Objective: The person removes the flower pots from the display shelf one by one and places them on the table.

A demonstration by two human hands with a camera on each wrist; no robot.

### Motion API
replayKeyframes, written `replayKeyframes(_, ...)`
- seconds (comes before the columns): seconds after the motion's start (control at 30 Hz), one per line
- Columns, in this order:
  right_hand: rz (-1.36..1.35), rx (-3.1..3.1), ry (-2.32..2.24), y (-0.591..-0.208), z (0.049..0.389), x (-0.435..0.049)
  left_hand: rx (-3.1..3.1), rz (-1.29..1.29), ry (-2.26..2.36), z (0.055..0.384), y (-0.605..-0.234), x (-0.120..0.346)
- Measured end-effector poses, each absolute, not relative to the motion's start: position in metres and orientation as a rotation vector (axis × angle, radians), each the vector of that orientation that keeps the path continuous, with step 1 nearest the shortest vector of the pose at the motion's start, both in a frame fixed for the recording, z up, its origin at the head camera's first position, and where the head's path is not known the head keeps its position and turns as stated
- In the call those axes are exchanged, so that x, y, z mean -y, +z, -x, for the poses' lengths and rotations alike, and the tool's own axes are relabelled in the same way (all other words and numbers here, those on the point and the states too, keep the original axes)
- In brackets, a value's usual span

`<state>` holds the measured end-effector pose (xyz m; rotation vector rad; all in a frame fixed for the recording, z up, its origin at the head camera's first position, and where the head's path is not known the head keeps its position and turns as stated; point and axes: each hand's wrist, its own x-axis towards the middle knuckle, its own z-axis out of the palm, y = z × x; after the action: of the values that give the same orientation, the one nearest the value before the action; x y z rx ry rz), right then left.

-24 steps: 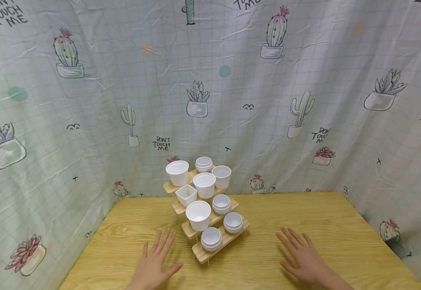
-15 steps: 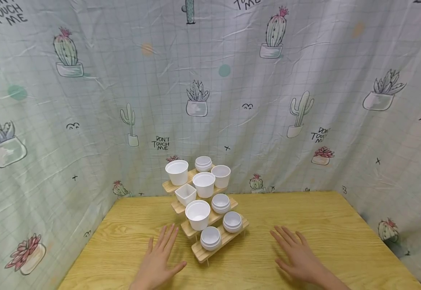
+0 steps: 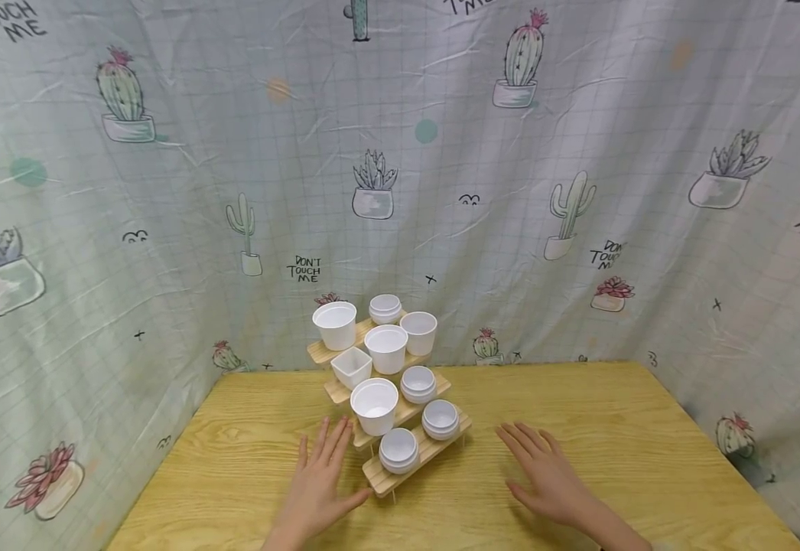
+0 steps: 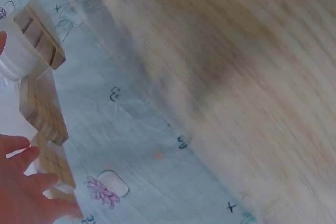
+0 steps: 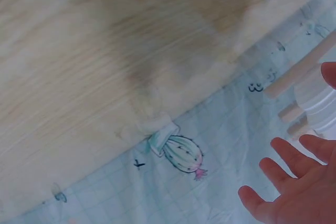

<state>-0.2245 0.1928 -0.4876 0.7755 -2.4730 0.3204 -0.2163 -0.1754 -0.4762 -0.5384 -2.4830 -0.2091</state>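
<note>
A tiered wooden stand [image 3: 382, 482] stands at an angle on the table, with small white pots on its steps. Most are round, like the front pot [image 3: 398, 453] and the taller pot [image 3: 374, 409]; one square pot [image 3: 352, 369] sits on the left. My left hand [image 3: 316, 493] lies beside the stand's left end, fingers spread, fingertips right at the lower steps. In the left wrist view the step ends [image 4: 44, 106] appear close past the fingers. Off to the right of the stand, my right hand [image 3: 550, 480] is held with straight fingers, apart from it, holding nothing.
The wood-grain table [image 3: 613, 421] spreads out on both sides of the stand. A curtain [image 3: 441, 176] printed with cacti hangs behind the table and along its left and right sides.
My left hand has moved right and slightly forward, up to the stand's left end. My right hand has moved left, nearer the stand. The stand and pots keep their places.
</note>
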Motion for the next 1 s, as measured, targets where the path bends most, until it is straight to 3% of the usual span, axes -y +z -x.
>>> replayKeyframes(1.0, -0.741, 2.469, 0.511, -0.472, 0.242, -0.146, 2.630, 0.422, -0.212, 0.221, -0.485, 0.160)
